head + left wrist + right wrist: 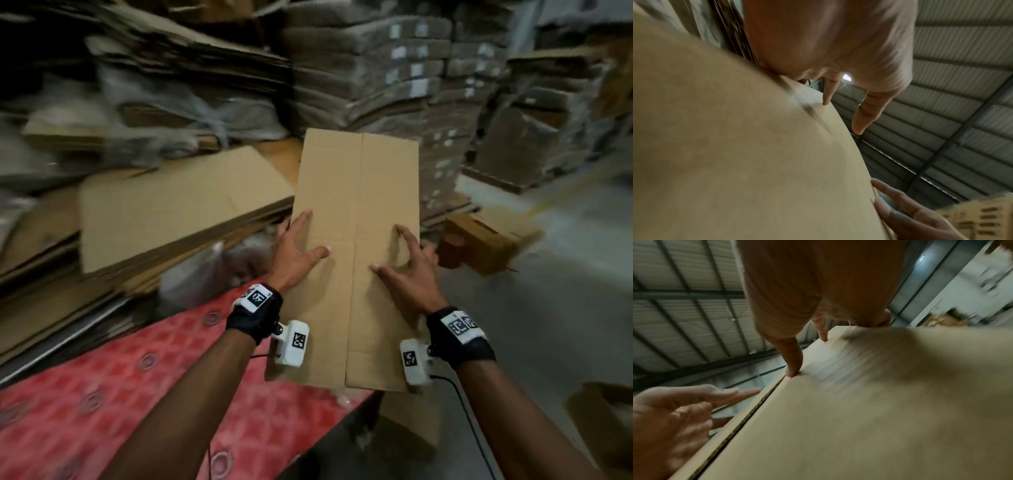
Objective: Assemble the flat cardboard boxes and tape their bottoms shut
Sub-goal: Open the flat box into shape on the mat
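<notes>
1. A flat cardboard box (356, 246) is held lengthwise between both hands, above the edge of a red patterned worktop (102, 404).
2. The left hand (296, 255) grips the box's left edge — thumb on top, fingers wrapped underneath.
3. The right hand (409, 267) grips the right edge — thumb and forefinger arched on top, other fingers round the side.
4. Stacks of flat cardboard (178, 205) lie behind.

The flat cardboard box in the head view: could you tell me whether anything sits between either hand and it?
Nothing visible does. The left hand and the right hand both already touch the flat cardboard box, one at each long side, thumbs on its upper face. The fingers behind the edges are mostly hidden, so the grip cannot be judged.
</notes>
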Action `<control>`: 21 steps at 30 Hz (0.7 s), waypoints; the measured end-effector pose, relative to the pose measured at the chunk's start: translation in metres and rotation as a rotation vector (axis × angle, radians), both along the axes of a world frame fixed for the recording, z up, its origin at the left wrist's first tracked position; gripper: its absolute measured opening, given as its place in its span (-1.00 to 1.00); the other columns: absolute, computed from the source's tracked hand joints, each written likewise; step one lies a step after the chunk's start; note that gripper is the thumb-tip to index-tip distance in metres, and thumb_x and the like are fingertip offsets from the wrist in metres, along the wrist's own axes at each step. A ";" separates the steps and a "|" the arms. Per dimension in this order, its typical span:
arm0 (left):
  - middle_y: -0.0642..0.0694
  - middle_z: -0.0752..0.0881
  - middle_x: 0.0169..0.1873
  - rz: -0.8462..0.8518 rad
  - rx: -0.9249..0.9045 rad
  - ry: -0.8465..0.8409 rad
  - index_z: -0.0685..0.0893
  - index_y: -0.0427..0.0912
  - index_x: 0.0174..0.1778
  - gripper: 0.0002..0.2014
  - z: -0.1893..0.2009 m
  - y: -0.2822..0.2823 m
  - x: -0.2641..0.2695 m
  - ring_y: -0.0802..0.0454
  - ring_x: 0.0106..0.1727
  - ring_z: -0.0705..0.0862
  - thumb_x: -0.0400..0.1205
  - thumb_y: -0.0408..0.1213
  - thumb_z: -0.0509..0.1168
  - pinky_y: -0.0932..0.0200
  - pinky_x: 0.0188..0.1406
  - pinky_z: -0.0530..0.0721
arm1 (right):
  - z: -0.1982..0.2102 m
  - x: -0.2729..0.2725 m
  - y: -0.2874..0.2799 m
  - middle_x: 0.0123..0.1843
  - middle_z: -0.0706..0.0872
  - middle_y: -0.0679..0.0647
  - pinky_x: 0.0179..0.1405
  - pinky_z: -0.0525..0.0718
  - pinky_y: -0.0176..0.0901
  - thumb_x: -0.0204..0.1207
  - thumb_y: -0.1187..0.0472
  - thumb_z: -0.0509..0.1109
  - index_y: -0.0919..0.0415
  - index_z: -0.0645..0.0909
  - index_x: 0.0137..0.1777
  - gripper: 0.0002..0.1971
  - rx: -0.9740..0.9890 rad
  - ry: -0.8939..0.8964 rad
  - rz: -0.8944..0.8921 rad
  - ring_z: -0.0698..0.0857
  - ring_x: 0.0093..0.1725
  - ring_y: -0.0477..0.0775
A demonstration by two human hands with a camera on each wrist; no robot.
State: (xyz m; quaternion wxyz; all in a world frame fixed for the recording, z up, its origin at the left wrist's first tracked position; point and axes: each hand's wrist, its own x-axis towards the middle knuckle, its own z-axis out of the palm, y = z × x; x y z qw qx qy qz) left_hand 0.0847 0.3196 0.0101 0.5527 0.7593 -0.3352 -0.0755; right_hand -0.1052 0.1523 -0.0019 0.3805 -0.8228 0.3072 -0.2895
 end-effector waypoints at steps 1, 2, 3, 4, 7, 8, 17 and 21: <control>-0.18 0.27 0.67 0.045 0.007 0.006 0.45 0.14 0.68 -0.15 0.001 0.030 0.013 -0.05 0.68 0.31 0.47 -0.19 0.64 0.28 0.52 0.19 | -0.002 0.022 0.020 0.57 0.23 0.08 0.67 0.31 0.29 0.41 -0.11 0.67 -0.40 0.25 0.67 -0.10 0.008 -0.011 0.047 0.20 0.65 0.21; -0.18 0.23 0.70 0.083 0.008 0.022 0.44 0.16 0.69 -0.16 0.001 0.059 0.025 -0.05 0.70 0.28 0.48 -0.18 0.63 0.25 0.53 0.17 | -0.002 0.043 0.042 0.57 0.22 0.07 0.69 0.30 0.28 0.40 -0.11 0.68 -0.43 0.26 0.66 -0.10 0.024 -0.025 0.099 0.20 0.66 0.21; -0.17 0.19 0.72 0.118 0.006 0.036 0.42 0.18 0.69 -0.16 0.000 0.087 0.034 -0.06 0.71 0.25 0.49 -0.18 0.62 0.21 0.53 0.17 | -0.003 0.061 0.063 0.58 0.20 0.05 0.69 0.28 0.25 0.41 -0.09 0.68 -0.43 0.27 0.66 -0.11 0.042 -0.032 0.145 0.19 0.67 0.19; -0.15 0.17 0.74 0.157 0.009 0.043 0.41 0.19 0.70 -0.17 -0.003 0.114 0.043 -0.06 0.73 0.22 0.51 -0.18 0.61 0.17 0.54 0.16 | -0.005 0.079 0.084 0.60 0.19 0.05 0.68 0.27 0.18 0.42 -0.06 0.68 -0.40 0.28 0.66 -0.11 0.058 -0.036 0.193 0.18 0.67 0.16; -0.09 0.15 0.75 0.276 0.023 0.075 0.39 0.22 0.70 -0.17 -0.015 0.185 0.064 -0.05 0.75 0.18 0.51 -0.11 0.59 0.10 0.53 0.17 | -0.012 0.126 0.136 0.65 0.18 0.12 0.61 0.28 0.18 0.42 -0.06 0.68 -0.41 0.28 0.67 -0.12 0.056 0.001 0.325 0.17 0.68 0.18; -0.09 0.16 0.74 0.315 0.015 0.095 0.39 0.22 0.70 -0.16 -0.020 0.206 0.069 -0.04 0.74 0.18 0.50 -0.10 0.59 0.09 0.53 0.18 | -0.016 0.140 0.149 0.65 0.20 0.14 0.62 0.29 0.22 0.41 -0.10 0.68 -0.44 0.27 0.66 -0.11 0.042 0.017 0.366 0.18 0.69 0.22; -0.11 0.30 0.60 0.605 -0.013 0.255 0.40 0.12 0.71 -0.15 -0.067 0.316 0.074 -0.03 0.60 0.37 0.50 -0.29 0.60 0.13 0.58 0.34 | -0.055 0.226 0.227 0.67 0.29 0.14 0.62 0.34 0.22 0.39 -0.15 0.61 -0.37 0.37 0.60 -0.22 0.017 0.140 0.700 0.25 0.68 0.24; -0.10 0.28 0.64 0.645 0.035 0.323 0.37 0.10 0.72 -0.13 -0.089 0.323 0.076 -0.04 0.64 0.32 0.50 -0.38 0.56 0.16 0.53 0.33 | -0.080 0.248 0.226 0.64 0.36 0.18 0.62 0.35 0.36 0.34 -0.19 0.59 -0.34 0.40 0.57 -0.23 0.040 0.216 0.775 0.30 0.64 0.33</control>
